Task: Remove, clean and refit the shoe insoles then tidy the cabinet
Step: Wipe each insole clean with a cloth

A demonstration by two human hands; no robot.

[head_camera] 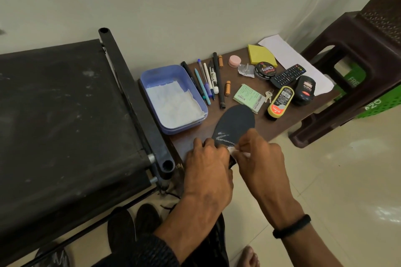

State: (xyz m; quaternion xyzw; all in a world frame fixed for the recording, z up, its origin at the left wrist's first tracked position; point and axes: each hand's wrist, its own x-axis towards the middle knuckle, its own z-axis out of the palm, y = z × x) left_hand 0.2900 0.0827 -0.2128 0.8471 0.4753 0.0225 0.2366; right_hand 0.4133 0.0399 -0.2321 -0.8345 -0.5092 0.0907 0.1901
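Observation:
A dark insole (235,124) with pale stitching lies toe-away on the low brown cabinet top (280,119). My left hand (207,162) grips its near part at the front edge. My right hand (258,156) pinches a small white tissue (233,150) against the insole's middle. The heel end is hidden under both hands. Two black shoes (134,227) stand on the floor below, beside a black fabric rack.
A blue tray (156,71) lined with white tissue sits left of the insole. Pens, batteries, a green box, keys, polish tins and bottles, a remote, yellow notes and paper cover the far cabinet top. A brown stool (358,45) stands at right.

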